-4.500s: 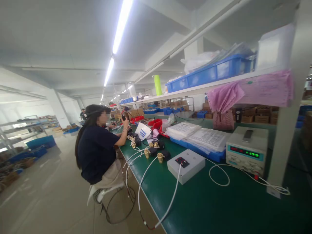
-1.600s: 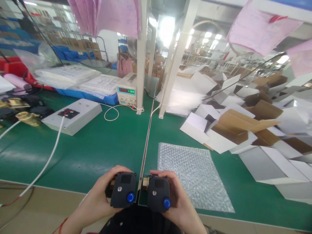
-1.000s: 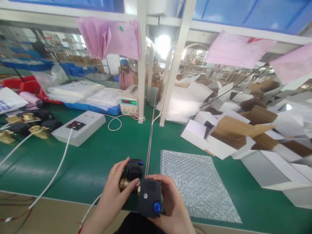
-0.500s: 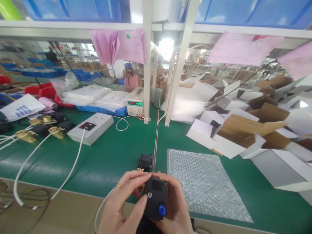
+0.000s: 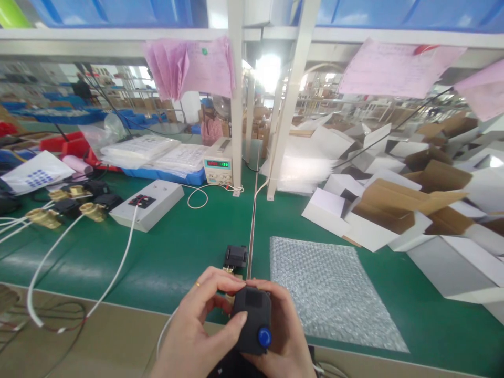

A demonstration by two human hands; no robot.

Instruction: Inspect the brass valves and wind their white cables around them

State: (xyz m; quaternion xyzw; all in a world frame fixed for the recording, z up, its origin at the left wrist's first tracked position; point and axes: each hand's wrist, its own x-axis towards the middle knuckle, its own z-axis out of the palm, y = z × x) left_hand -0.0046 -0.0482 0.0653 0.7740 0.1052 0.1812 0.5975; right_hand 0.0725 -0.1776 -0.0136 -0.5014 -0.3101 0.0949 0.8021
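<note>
At the bottom centre of the frame, both hands grip one black box (blue knob on its face): the left hand curls round its left side, the right hand cups it from the right. A second black box sits just above on the green table, beside the bubble wrap.

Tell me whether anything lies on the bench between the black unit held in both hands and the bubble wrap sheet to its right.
Nothing visible does. The left hand and right hand hold the black unit at the bench's near edge. The bubble wrap sheet lies just right of it, with only bare green mat between. A second black unit sits behind, off that line.
</note>
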